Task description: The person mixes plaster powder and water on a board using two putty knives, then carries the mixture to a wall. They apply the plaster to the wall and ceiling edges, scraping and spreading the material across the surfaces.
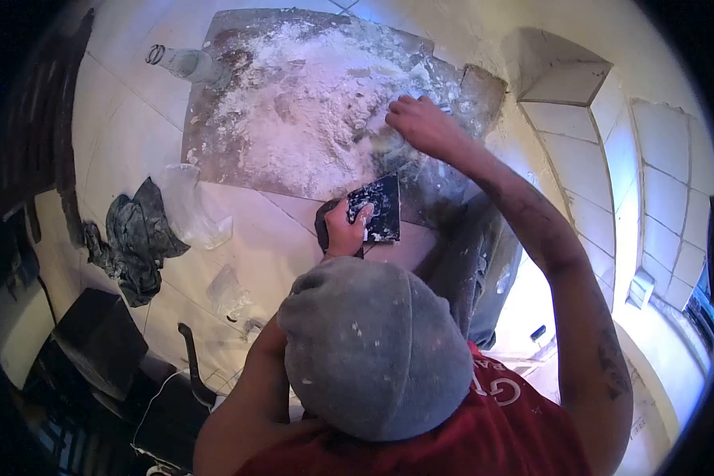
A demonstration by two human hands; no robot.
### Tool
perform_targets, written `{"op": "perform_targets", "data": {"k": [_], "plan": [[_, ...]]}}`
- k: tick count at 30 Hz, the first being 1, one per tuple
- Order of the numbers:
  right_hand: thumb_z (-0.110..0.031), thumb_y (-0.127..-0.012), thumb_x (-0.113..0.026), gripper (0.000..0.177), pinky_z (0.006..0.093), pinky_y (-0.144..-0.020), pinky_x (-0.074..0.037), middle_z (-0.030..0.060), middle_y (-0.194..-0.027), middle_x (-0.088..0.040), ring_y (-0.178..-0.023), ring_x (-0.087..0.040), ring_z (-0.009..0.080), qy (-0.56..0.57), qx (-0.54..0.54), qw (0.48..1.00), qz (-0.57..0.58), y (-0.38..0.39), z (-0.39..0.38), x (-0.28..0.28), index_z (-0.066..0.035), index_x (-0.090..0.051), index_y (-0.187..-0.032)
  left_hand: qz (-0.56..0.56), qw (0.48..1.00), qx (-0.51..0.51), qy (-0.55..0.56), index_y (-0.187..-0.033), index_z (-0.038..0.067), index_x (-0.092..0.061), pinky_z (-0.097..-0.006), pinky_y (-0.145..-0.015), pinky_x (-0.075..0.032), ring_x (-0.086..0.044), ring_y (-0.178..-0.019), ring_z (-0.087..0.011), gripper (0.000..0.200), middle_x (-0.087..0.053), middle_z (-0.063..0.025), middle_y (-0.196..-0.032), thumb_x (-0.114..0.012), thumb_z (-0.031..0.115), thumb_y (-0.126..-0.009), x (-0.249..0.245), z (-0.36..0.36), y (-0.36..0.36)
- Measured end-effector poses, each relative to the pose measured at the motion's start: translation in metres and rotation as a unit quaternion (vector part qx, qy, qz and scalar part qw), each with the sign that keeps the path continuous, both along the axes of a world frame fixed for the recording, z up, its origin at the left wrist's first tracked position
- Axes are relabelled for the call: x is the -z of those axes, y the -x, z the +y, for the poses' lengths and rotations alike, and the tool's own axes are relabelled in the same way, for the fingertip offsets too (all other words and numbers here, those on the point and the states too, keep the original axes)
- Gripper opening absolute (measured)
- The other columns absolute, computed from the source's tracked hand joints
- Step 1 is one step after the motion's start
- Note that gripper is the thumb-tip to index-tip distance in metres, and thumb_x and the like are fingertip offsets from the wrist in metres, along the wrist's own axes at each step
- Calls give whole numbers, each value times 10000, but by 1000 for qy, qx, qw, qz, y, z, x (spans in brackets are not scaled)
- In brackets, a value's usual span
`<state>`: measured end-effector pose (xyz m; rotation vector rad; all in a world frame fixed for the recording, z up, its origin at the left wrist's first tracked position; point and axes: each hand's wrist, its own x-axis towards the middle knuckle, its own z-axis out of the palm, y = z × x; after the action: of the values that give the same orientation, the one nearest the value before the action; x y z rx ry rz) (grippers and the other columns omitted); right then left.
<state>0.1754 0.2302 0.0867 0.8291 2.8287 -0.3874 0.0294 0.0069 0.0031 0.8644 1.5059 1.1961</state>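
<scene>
My left hand (347, 230) is closed on a black square-faced plastering float (382, 208), its thumb lying along the white-spattered face. The float stands tilted at the near edge of the dusty board. Up and to the right, my right hand (427, 125) is curled above the right side of a heap of white powder (301, 119). What its fingers hold, if anything, I cannot make out. The powder is spread over a flat brown board (202, 151) on the floor. A grey cap (377, 349) and a red shirt (484, 436) fill the lower middle.
A clear glass bottle (186, 63) lies at the board's upper left. Left of the board are a crumpled dark bag (143, 234) and a clear plastic bag (190, 208). A tiled wall (567, 151) rises on the right. Dark boxy objects (99, 341) stand at the lower left.
</scene>
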Motion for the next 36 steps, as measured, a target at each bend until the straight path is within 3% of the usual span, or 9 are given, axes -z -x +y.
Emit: {"op": "perform_targets", "data": {"k": [4, 5, 6, 13, 16, 21, 24, 32, 36], "plan": [[-82, -800, -488, 133, 436, -786, -469, 123, -943, -577, -922, -582, 292, -46, 48, 996, 53, 1, 24, 11, -41, -559, -905, 49, 997, 41, 43, -899, -17, -630, -296, -625, -482, -605, -647, -136, 172, -657, -99, -729, -672, 104, -785, -20, 4, 5], [-73, -799, -488, 134, 436, -772, -468, 129, -924, -576, -918, -579, 290, -3, 58, 996, 63, 0, 17, 38, -42, -562, -907, -26, 999, 6, 36, -909, -16, -629, -296, -625, -483, -603, -642, -137, 178, -658, -95, -731, -673, 107, -789, -12, 3, 0], [-119, -819, -492, 136, 378, -729, -468, 108, -903, -594, -893, -601, 243, -112, -7, 991, 66, -1, 0, 41, -58, -592, -888, -11, 999, 10, 32, -910, -15, -629, -297, -625, -483, -602, -642, -136, 179, -658, -94, -731, -673, 109, -789, -13, 0, -1], [-139, -797, -507, 119, 419, -798, -391, 62, -880, -602, -948, -551, 230, -112, 6, 994, 6, 9, 29, -6, -82, -609, -820, 72, 996, 45, 25, -885, -27, -629, -289, -608, -477, -586, -620, -122, 181, -653, -99, -710, -683, 113, -783, -13, 3, 5], [-147, -781, -525, 103, 412, -804, -375, 55, -838, -607, -950, -526, 216, -192, -18, 981, 28, 11, 7, 33, -90, -608, -803, -21, 999, 4, 24, -880, -24, -626, -302, -600, -473, -595, -611, -150, 177, -647, -115, -703, -681, 110, -778, -10, 3, -1], [-139, -780, -527, 104, 415, -826, -371, 51, -835, -615, -953, -535, 213, -83, -21, 995, -55, 2, 10, -8, -100, -620, -805, 27, 999, 12, -18, -879, -16, -619, -320, -593, -474, -613, -596, -202, 173, -637, -133, -686, -674, 117, -782, -4, 2, 1], [-137, -779, -526, 104, 428, -838, -370, 51, -826, -610, -959, -534, 217, -154, 55, 986, 27, 3, 31, -9, -98, -619, -801, 50, 998, 36, 4, -877, -16, -616, -326, -599, -475, -618, -605, -213, 180, -638, -135, -688, -677, 123, -779, -16, 6, 3], [-123, -789, -515, 107, 440, -827, -376, 56, -848, -596, -941, -538, 225, -111, 4, 993, -50, -3, 19, -5, -102, -613, -827, -12, 1000, 20, 11, -901, -18, -625, -312, -627, -485, -628, -636, -188, 187, -653, -133, -718, -671, 123, -787, -5, 2, 2], [-122, -793, -509, 122, 439, -819, -387, 49, -844, -600, -944, -539, 211, -192, 20, 981, -13, 13, 31, 16, -105, -615, -852, 17, 999, 30, 16, -889, -17, -623, -319, -620, -483, -627, -632, -187, 189, -651, -133, -716, -675, 131, -785, -16, 3, 1]]}}
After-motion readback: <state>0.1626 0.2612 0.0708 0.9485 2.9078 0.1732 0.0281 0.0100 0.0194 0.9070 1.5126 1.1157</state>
